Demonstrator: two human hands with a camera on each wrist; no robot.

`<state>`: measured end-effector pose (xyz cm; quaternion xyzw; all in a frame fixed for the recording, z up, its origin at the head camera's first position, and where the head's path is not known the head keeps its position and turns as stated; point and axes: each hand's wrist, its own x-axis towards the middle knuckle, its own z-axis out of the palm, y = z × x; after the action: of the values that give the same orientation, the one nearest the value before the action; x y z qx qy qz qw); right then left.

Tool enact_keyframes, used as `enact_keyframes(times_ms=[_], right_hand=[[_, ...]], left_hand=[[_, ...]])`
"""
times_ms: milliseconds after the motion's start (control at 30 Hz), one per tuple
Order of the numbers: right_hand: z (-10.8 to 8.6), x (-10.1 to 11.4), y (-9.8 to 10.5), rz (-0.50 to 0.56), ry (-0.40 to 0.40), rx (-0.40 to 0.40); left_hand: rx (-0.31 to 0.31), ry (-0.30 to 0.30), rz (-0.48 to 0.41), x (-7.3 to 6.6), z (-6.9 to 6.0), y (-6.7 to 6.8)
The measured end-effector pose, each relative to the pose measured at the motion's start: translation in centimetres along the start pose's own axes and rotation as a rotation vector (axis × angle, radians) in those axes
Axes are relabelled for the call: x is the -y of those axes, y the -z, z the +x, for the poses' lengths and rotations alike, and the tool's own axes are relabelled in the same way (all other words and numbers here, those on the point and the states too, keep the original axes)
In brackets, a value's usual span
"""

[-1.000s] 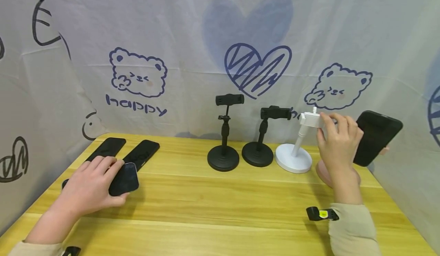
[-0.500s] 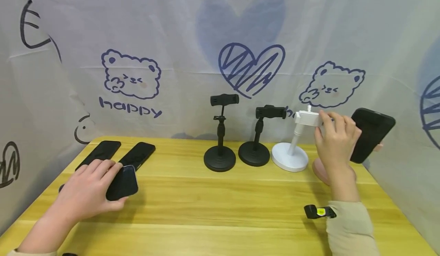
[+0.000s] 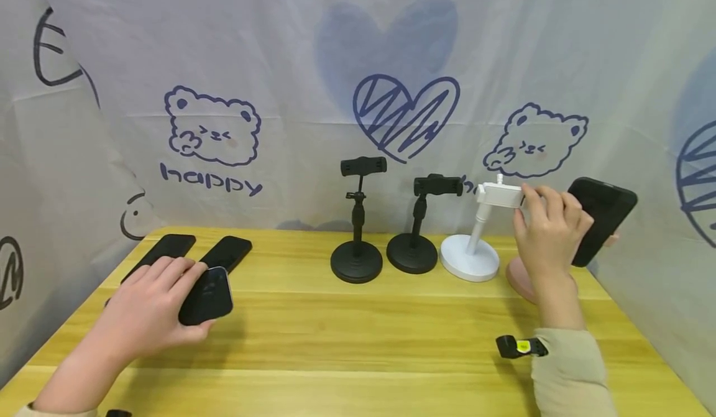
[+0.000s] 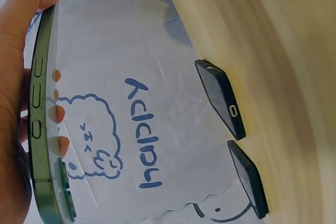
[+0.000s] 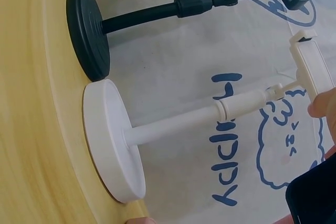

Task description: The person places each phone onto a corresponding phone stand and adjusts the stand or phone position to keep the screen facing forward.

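My left hand point(image 3: 148, 305) grips a smartphone point(image 3: 207, 296) above the table's left side. In the left wrist view this phone point(image 4: 39, 98) shows a green side edge with buttons, and fingertips reach past its far side. My right hand point(image 3: 548, 233) pinches the right end of the white clamp point(image 3: 501, 194) on top of a white phone stand point(image 3: 470, 258). That stand's round base point(image 5: 113, 140) sits on the table. In the right wrist view, fingertips touch the clamp point(image 5: 313, 66), and nothing is held in it.
Two black phone stands point(image 3: 357, 261) point(image 3: 413, 254) stand left of the white one. Behind my right hand, a pink stand point(image 3: 521, 278) bears a black phone point(image 3: 601, 218). Two dark phones point(image 3: 168, 249) point(image 3: 228, 252) lie at the table's back left. A patterned cloth point(image 3: 302, 94) hangs behind.
The head view has shifted slightly. My left hand has moved a little right with the smartphone. More of the white clamp shows, with my right fingers still on its right end.
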<state>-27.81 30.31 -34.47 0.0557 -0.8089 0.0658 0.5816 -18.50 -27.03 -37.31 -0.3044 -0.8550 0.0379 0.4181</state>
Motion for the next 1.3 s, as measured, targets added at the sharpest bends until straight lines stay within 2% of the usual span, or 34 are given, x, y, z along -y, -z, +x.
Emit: enact_keyframes(times_ms=[300, 567, 833, 1133, 1300], right_hand=[[-0.2, -0.4, 0.2, 0.025, 0.017, -0.036], [-0.3, -0.7, 0.3, 0.028, 0.019, -0.045], [0.0, -0.8, 0.2, 0.048, 0.048, -0.081], [0.2, -0.8, 0.5, 0.071, 0.082, -0.066], [0.3, -0.9, 0.5, 0.077, 0.093, -0.060]], left_hand=[[-0.048, -0.042, 0.004, -0.2, 2.1, -0.2], [-0.056, -0.092, -0.010, -0.7, 4.0, -0.9], [-0.063, -0.106, -0.026, -1.5, 5.5, -1.4], [-0.139, -0.137, -0.075, -2.5, 7.6, -1.8], [-0.154, -0.158, -0.073, -3.2, 8.8, -2.1]])
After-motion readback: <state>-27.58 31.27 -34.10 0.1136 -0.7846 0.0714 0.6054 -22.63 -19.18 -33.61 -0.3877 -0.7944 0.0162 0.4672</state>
